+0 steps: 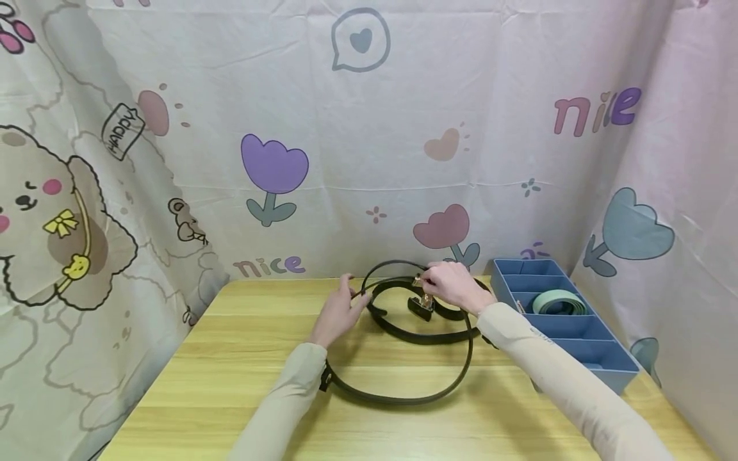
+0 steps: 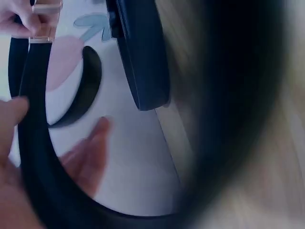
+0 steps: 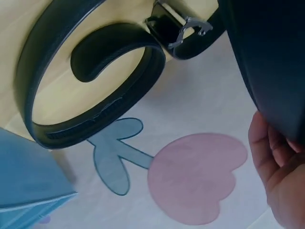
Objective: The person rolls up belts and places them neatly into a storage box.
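My right hand (image 1: 455,285) holds up a black belt (image 1: 398,401) near its gold-toned buckle (image 2: 43,34). Its strap hangs in a large loop above the table and sweeps round toward my left hand (image 1: 337,315). There, the strap passes between thumb and spread, fairly straight fingers (image 2: 90,162), which do not close around it. Behind the loop, a second black belt (image 1: 426,338) lies loosely coiled on the tabletop. A silver-looking buckle (image 3: 193,29) shows on it in the right wrist view. Part of the held strap is hidden behind my right hand.
To the right on the wooden table (image 1: 230,384) stands a blue divided box (image 1: 599,368). One of its compartments holds a rolled pale green belt (image 1: 558,296). A printed curtain (image 1: 357,128) hangs behind the table and along both sides.
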Demonstrator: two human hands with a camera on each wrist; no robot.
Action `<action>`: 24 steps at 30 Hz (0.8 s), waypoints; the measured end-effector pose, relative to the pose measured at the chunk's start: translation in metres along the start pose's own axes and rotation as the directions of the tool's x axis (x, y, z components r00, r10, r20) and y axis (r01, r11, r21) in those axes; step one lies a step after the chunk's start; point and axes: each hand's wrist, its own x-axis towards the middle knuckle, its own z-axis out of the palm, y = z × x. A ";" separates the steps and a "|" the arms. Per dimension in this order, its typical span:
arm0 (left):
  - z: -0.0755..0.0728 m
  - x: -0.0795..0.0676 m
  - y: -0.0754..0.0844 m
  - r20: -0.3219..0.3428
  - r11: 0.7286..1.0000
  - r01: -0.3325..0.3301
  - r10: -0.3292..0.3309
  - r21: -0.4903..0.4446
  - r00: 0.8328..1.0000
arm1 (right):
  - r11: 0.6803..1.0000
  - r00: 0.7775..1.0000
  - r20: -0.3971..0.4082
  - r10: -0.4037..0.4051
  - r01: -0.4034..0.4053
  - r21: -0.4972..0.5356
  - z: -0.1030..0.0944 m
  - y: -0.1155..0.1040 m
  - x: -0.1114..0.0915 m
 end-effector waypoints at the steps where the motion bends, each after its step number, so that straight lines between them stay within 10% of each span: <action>1: 0.000 0.000 0.000 0.066 1.000 -0.017 0.017 -0.001 0.998 | 0.999 0.999 0.002 -0.033 0.033 0.001 0.002 -0.001 0.000; 10: 0.003 -0.003 -0.013 0.278 0.999 -0.053 0.052 -0.001 0.959 | 0.986 0.986 0.034 -0.161 0.159 0.047 0.025 -0.024 0.005; 17: -0.014 -0.001 -0.023 0.115 0.991 0.109 -0.099 -0.080 0.988 | 0.979 0.992 0.087 -0.090 0.072 0.189 0.029 -0.046 0.008; 24: -0.047 -0.007 -0.066 0.025 0.937 0.308 -0.308 -0.162 0.951 | 0.942 0.944 0.317 -0.088 -0.024 0.334 0.033 -0.051 -0.004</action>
